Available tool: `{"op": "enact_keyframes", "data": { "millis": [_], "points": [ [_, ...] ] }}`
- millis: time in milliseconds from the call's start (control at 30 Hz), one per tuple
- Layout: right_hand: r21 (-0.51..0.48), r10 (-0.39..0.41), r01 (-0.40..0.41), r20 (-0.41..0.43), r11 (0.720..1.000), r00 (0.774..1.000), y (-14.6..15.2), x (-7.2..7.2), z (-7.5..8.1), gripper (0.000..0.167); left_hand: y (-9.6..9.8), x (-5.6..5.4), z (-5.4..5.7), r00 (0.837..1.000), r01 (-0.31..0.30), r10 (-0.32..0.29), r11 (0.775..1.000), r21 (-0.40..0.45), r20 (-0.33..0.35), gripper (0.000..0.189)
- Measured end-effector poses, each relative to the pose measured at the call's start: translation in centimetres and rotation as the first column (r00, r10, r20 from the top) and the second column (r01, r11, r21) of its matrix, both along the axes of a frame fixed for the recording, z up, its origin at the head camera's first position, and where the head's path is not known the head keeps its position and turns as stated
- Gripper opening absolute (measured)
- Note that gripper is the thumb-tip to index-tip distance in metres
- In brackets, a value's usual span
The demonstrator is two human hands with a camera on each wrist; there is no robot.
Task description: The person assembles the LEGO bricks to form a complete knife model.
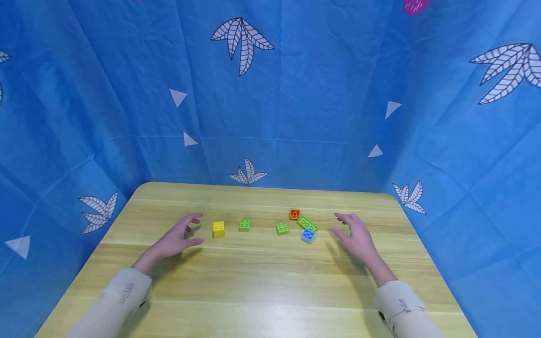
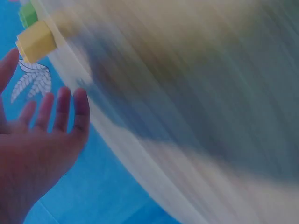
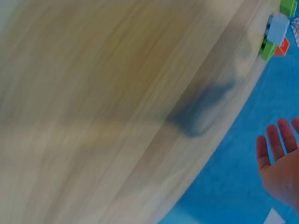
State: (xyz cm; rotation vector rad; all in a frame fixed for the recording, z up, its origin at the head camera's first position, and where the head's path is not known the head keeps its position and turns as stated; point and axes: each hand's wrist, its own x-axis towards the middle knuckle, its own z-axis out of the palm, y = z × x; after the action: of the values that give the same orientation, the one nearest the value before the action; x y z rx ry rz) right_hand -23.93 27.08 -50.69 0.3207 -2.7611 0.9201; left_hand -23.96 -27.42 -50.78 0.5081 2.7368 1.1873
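My left hand (image 1: 179, 237) hovers over the left part of the table, fingers relaxed and holding nothing. Just right of its fingertips stands a yellow toy brick (image 1: 218, 229), with a small green brick (image 1: 244, 225) beyond it. Another green brick (image 1: 282, 228) sits near the middle. To its right a blue brick (image 1: 308, 235) leans against a long green brick (image 1: 307, 224), and an orange brick (image 1: 294, 214) lies behind, its hollow side up. My right hand (image 1: 356, 236), also empty with loosely spread fingers, is above the table right of this cluster. Both wrist views show the open palms.
The wooden table (image 1: 253, 291) has rounded far corners. A blue curtain (image 1: 321, 94) with white leaf prints hangs behind it and along both sides. Shadows of both arms fall on the tabletop.
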Motion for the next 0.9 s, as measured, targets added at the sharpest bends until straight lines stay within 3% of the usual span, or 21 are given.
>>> {"op": "enact_keyframes", "data": {
  "millis": [133,500,900],
  "points": [
    [-0.023,0.007,-0.006,0.048,1.000,0.999,-1.4,-0.8,-0.7,0.050,1.5,-0.1,0.0,0.997,-0.001,-0.003,0.999,0.049,0.077,0.073],
    [-0.051,0.024,-0.016,0.154,0.999,0.988,-3.7,-2.4,-2.2,0.054,4.3,-0.7,-0.4,0.983,-0.085,0.070,0.993,0.081,0.169,0.058],
    [-0.087,0.026,-0.006,0.233,0.996,0.972,-5.4,-2.9,-2.4,0.052,5.6,-1.1,-0.7,0.970,-0.181,0.167,0.981,0.070,0.175,0.044]
  ]
}}
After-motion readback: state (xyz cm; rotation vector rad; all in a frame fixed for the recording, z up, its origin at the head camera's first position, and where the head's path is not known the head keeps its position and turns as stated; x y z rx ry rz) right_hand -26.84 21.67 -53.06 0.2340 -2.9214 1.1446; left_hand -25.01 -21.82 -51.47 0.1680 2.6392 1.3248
